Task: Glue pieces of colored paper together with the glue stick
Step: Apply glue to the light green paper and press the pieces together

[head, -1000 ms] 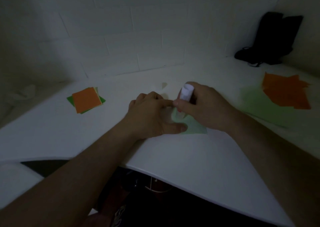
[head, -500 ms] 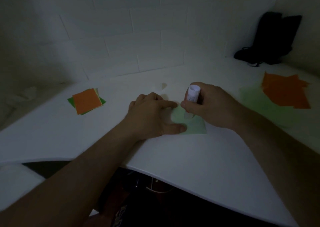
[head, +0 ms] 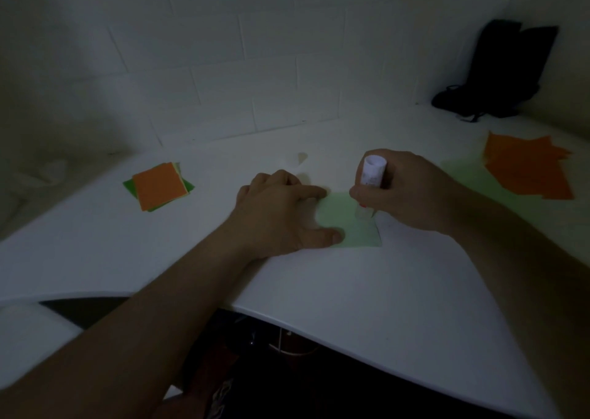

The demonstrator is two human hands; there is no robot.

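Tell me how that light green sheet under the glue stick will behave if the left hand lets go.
The light green paper looks thin and lies flat, so it is probably light and floppy. The left hand presses it to the white table while the right hand works the glue stick; released, it would likely slide or lift with the tacky tip.

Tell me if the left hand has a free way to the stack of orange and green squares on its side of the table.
Probably yes. The stack lies in the open to the left of the left hand, with only bare table between them. But that hand now presses down the pale green paper, which it would leave loose.
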